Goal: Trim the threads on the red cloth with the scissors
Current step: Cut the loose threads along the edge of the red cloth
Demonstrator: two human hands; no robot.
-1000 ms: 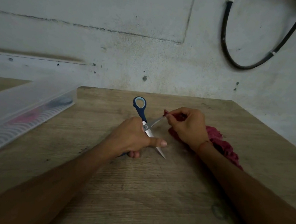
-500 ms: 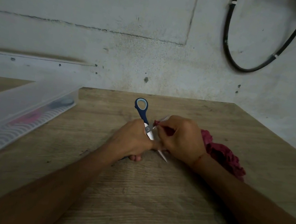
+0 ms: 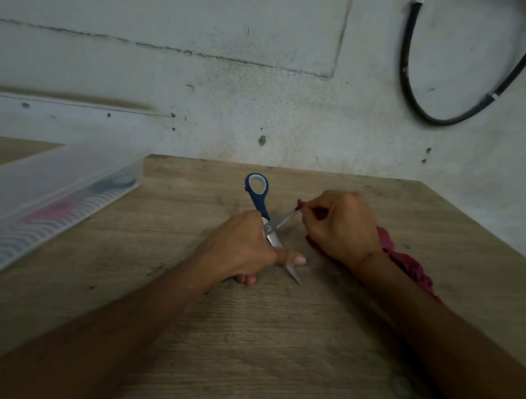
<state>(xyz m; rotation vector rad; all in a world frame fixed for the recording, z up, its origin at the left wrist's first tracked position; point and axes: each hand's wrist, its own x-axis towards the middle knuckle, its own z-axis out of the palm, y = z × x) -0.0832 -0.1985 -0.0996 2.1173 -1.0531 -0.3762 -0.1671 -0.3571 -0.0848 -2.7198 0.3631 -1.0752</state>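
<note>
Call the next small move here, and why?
Probably close the scissors. The blades stand open in the left hand, and the upper tip sits at the edge of the red cloth pinched by the right hand, so a snip should trim there.

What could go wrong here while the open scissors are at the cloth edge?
The right hand pinches the red cloth right at one tip of the open scissors, so closing them could nick a fingertip or the fabric. The left hand has its thumb across the other blade, which could pinch it.
</note>
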